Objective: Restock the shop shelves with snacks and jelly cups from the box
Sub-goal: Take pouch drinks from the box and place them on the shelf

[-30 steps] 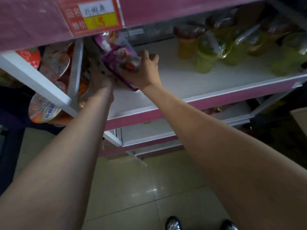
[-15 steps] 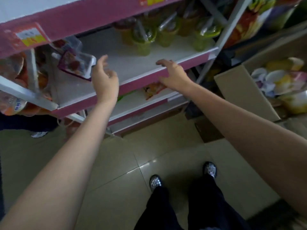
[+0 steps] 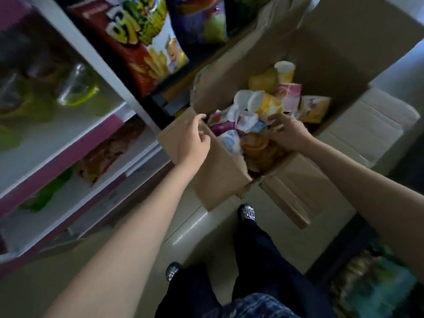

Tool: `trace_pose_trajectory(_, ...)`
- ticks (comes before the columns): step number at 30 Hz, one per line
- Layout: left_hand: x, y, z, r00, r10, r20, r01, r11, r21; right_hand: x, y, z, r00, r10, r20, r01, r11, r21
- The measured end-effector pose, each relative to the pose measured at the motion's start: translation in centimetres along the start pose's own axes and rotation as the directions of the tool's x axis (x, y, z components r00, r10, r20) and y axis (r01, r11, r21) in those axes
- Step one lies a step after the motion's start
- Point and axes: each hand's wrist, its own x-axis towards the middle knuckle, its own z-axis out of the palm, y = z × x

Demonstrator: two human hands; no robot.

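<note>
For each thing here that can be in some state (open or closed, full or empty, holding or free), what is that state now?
cardboard box: open, flaps folded out, still holding many snacks and cups.
left hand: open, holds nothing, over the near flap of the box.
right hand: inside the box, fingers spread on the packets; no clear grip yet.
orange jelly cup: lying in the box, sealed.
white shelf: partly stocked with green cups, bare space left.

1. Both forearms bare to the frame edge; no sleeves, watch or rings seen on left hand or right hand.
2. Trousers: dark, near-black, full length.
3. Shoes: dark with silvery, glittering textured uppers.
4. Garment hem at lower edge: blue checked fabric.
</note>
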Motion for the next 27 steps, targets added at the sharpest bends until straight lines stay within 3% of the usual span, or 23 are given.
trace_pose_trajectory(3, 2.7, 2.2, 3.9, 0.991, -0.045, 0.123, 0.041, 0.999, 0.036, 3.8, 2.7, -2.0, 0.998, -0.007, 0.069, 0.007, 1.000, 0.007)
trace_pose_trajectory(7, 4.9, 2.8, 5.7, 0.989, -0.127, 0.080, 0.125, 0.992, 0.027, 8.3, 4.1, -1.7, 0.984, -0.054, 0.172, 0.062, 0.997, -0.040)
trace_pose_trajectory(9, 5.1, 2.7, 5.6, 0.985, -0.163, 0.048, 0.162, 0.986, 0.030, 9.6, 3.6, -0.5, 0.977, -0.110, 0.180, 0.141, 0.976, -0.166)
trace_pose_trajectory(11, 5.2, 2.4, 5.1, 0.983, -0.182, 0.001, 0.182, 0.983, 0.028, 10.4, 2.1, 1.0, 0.969, -0.213, 0.125, 0.245, 0.898, -0.365)
trace_pose_trajectory(13, 5.2, 1.9, 4.5, 0.979, -0.193, -0.057, 0.195, 0.980, 0.025, 11.4, 0.1, 2.8, 0.941, -0.323, 0.102, 0.333, 0.827, -0.453)
trace_pose_trajectory(15, 5.2, 1.4, 3.9, 0.975, -0.197, -0.106, 0.198, 0.980, 0.003, 12.7, -1.6, 4.7, 0.920, -0.358, 0.160, 0.392, 0.833, -0.391)
trace_pose_trajectory(18, 5.0, 1.0, 3.0, 0.969, -0.196, -0.148, 0.195, 0.981, -0.020, 15.0, -2.8, 6.8, 0.911, -0.293, 0.291, 0.381, 0.866, -0.324)
trace_pose_trajectory(23, 4.9, 0.8, 2.2, 0.973, -0.185, -0.140, 0.189, 0.982, 0.014, 15.8, -3.4, 5.6, 0.903, -0.295, 0.312, 0.395, 0.853, -0.340)
trace_pose_trajectory(25, 5.2, 1.0, 1.8, 0.991, -0.124, -0.052, 0.127, 0.989, 0.071, 15.0, -2.8, 3.2, 0.879, -0.373, 0.296, 0.449, 0.857, -0.252)
trace_pose_trajectory(27, 5.7, 1.5, 1.6, 0.990, -0.073, 0.119, 0.065, 0.995, 0.069, 13.4, -2.2, 0.1, 0.829, -0.470, 0.304, 0.530, 0.834, -0.153)
